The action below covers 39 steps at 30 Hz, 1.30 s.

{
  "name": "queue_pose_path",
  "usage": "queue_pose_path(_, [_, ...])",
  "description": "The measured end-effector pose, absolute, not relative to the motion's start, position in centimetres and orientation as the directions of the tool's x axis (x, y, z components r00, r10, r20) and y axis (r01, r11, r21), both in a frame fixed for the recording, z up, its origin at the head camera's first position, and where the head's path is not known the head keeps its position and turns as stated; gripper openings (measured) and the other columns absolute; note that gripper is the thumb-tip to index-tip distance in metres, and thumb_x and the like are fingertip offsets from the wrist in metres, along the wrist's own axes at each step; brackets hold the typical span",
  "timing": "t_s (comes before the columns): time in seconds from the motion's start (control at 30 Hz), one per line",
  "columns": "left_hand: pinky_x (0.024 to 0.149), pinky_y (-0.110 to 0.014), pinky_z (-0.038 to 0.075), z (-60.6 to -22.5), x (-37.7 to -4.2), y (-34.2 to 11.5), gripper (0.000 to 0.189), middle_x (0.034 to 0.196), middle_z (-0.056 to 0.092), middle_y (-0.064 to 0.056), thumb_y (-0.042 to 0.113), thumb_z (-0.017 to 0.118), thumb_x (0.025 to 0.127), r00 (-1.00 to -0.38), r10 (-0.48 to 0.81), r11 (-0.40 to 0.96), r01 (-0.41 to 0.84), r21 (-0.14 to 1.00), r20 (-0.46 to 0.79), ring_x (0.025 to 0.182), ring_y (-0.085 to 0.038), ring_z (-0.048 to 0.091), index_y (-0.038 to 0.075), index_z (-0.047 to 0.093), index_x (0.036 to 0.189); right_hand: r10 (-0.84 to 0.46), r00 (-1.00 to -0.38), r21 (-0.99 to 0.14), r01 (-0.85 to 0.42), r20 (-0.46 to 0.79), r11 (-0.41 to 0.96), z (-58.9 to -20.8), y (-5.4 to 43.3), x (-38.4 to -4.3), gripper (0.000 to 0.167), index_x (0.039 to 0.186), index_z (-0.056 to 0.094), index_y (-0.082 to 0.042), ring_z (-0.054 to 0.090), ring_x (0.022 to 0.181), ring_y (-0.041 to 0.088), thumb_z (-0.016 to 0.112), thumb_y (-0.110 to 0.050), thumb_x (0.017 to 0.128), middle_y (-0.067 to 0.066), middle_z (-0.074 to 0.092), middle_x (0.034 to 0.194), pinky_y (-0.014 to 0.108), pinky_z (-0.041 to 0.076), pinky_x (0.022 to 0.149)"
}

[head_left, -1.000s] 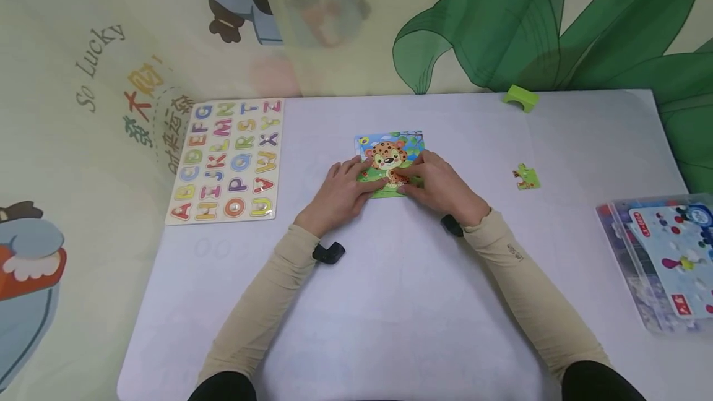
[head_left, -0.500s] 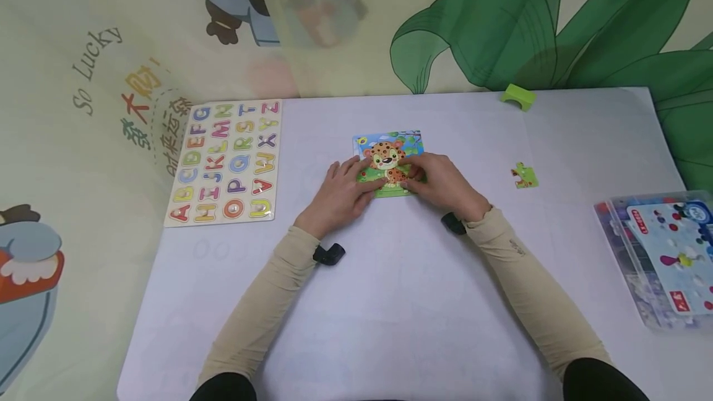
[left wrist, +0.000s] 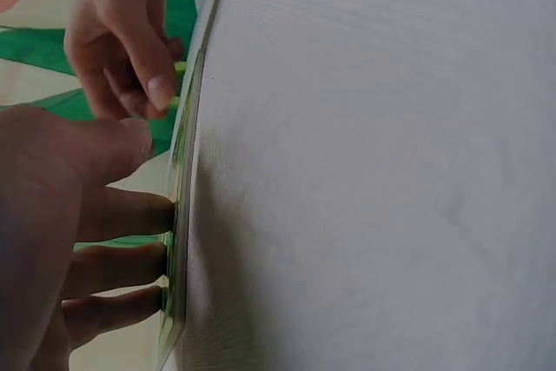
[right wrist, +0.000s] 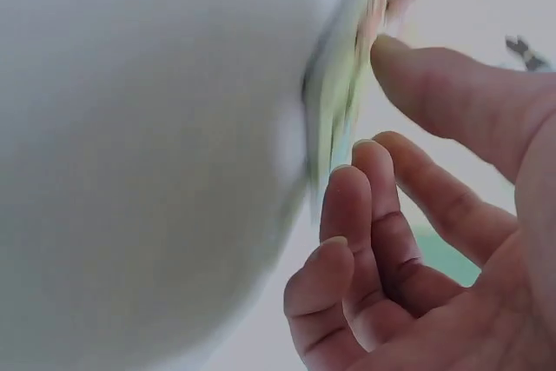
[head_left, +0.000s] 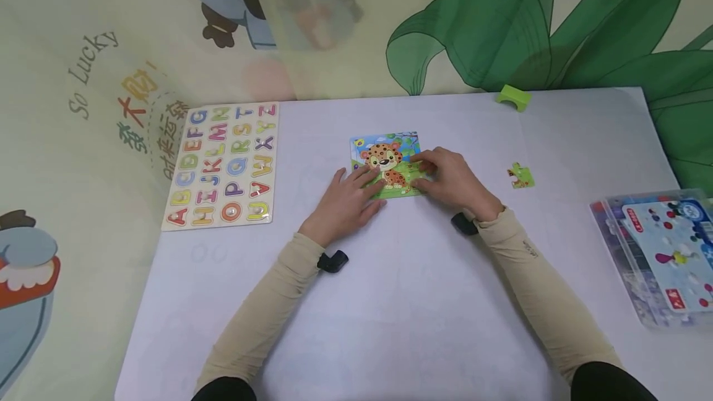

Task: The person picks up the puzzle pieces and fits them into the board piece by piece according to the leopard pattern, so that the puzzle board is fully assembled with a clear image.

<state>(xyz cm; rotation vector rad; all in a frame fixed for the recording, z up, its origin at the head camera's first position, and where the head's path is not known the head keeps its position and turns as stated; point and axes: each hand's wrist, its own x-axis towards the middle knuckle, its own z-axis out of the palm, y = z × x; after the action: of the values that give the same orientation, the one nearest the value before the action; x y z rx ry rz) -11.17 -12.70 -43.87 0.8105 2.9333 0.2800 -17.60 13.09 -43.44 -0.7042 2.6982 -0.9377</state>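
A leopard jigsaw puzzle [head_left: 390, 156] lies on the white table, with a green background and blue sky. My left hand [head_left: 346, 204] rests its extended fingertips on the puzzle's lower left; the left wrist view shows those fingers [left wrist: 122, 215] against the thin board [left wrist: 180, 232]. At the right edge, my right hand [head_left: 455, 181] touches the puzzle with thumb and index finger spread apart. Seen from the right wrist, the thumb [right wrist: 434, 84] meets the blurred board [right wrist: 334, 102] while the other fingers are loosely bent. A loose green puzzle piece [head_left: 522, 176] lies farther right.
An alphabet board [head_left: 223, 169] with colourful letters lies at the table's left. Toward the right edge stands a clear plastic box [head_left: 640, 252] with a printed sheet on top. A green arch block [head_left: 514, 98] sits at the back edge, by the printed wall cloth [head_left: 334, 73].
My right hand has drawn back rightward from the leopard's body to the puzzle's right edge, uncovering more of the picture. The left hand has shifted slightly, its fingers still on the puzzle.
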Motion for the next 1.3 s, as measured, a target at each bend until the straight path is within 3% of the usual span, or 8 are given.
queue_pose_path(0.27, [0.13,-0.054,0.029,-43.9,-11.2,-12.7,0.054,0.165,0.048,-0.012,0.044,0.061,0.107,-0.855,0.518,0.823,0.489,0.29,-0.027,0.156,-0.034,0.04,0.012,0.061,0.151,-0.367,-0.922,-0.581,-0.231,-0.126,0.78,-41.5,22.2,-18.4,0.054,0.139,0.066,0.0,0.062,0.114,0.042,0.085,-0.015,0.09,0.026,0.065,0.123,0.057,0.048,0.096])
queue_pose_path(0.5, [0.131,-0.046,0.031,-44.0,-11.2,-12.5,0.059,0.164,0.049,-0.015,0.044,0.066,0.104,-0.863,0.504,0.82,0.466,0.334,-0.033,0.157,-0.035,0.039,0.01,0.059,0.151,-0.27,-0.915,-0.495,-0.093,-0.3,0.864,-40.8,28.6,-18.4,0.07,0.149,0.056,-0.003,0.05,0.131,0.049,0.087,-0.024,0.09,0.031,0.055,0.139,0.066,0.049,0.097])
queue_pose_path(0.7, [0.129,-0.049,0.033,-43.9,-11.3,-12.0,0.065,0.164,0.048,-0.017,0.048,0.068,0.102,-0.868,0.494,0.83,0.454,0.324,-0.047,0.155,-0.037,0.04,0.012,0.056,0.155,-0.267,-0.916,-0.495,-0.09,-0.3,0.864,-41.7,29.8,-18.0,0.056,0.136,0.065,0.0,0.05,0.127,0.049,0.087,-0.019,0.089,0.03,0.058,0.135,0.064,0.049,0.097])
queue_pose_path(0.87, [0.126,-0.055,0.037,-44.1,-11.2,-11.2,0.069,0.163,0.046,-0.02,0.057,0.065,0.101,-0.867,0.493,0.852,0.464,0.241,-0.076,0.153,-0.042,0.04,0.02,0.052,0.158,-0.258,-0.932,-0.5,-0.101,-0.256,0.86,-42.2,29.9,-17.7,0.046,0.126,0.07,0.001,0.054,0.12,0.046,0.088,-0.017,0.088,0.029,0.062,0.129,0.057,0.05,0.092])
queue_pose_path(1.17, [0.119,-0.062,0.04,-43.9,-10.6,-9.9,0.073,0.158,0.045,-0.027,0.064,0.061,0.1,-0.867,0.492,0.865,0.478,0.148,-0.073,0.15,-0.048,0.039,0.024,0.049,0.159,-0.221,-0.939,-0.495,-0.065,-0.263,0.866,-42.6,30.0,-17.5,0.071,0.143,0.054,0.004,0.053,0.119,0.046,0.089,-0.025,0.088,0.029,0.058,0.127,0.061,0.049,0.098])
queue_pose_path(1.3, [0.118,-0.061,0.04,-43.7,-10.6,-9.8,0.074,0.157,0.046,-0.025,0.065,0.061,0.1,-0.874,0.48,0.873,0.466,0.147,-0.08,0.15,-0.046,0.039,0.027,0.046,0.161,-0.202,-0.942,-0.479,-0.053,-0.267,0.876,-42.6,30.0,-17.5,0.071,0.138,0.056,0.007,0.054,0.117,0.047,0.089,-0.03,0.088,0.031,0.058,0.126,0.061,0.05,0.096])
